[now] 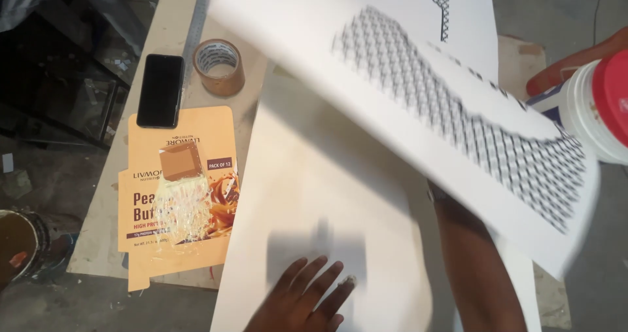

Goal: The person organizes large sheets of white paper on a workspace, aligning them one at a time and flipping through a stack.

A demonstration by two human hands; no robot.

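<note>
- Below, the left hand point(302, 297) rests flat, fingers spread wide, on the blank white sheet point(314, 194).
- Right arm point(481, 266) lifts the mesh-printed sheet point(418, 90); its fingers are hidden, grip unclear.
- Beside them lies a flattened orange carton point(180, 194).

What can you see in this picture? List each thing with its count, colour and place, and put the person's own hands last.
Phone: one, black, upper left of the board.
Tape roll: one, brown, right of the phone.
Ruler: one, grey metal, top left.
Flattened carton: one, orange, left, below the phone.
Plain sheet: one, white, centre, flat.
Patterned sheet: one, white with black mesh print, raised and blurred, upper right.
Tub: one, white with red lid, right edge.
Tin: one, dark, on the floor, far left.
Left hand: pressing flat on the plain sheet.
Right hand: hidden behind the patterned sheet; only the forearm shows.
</note>
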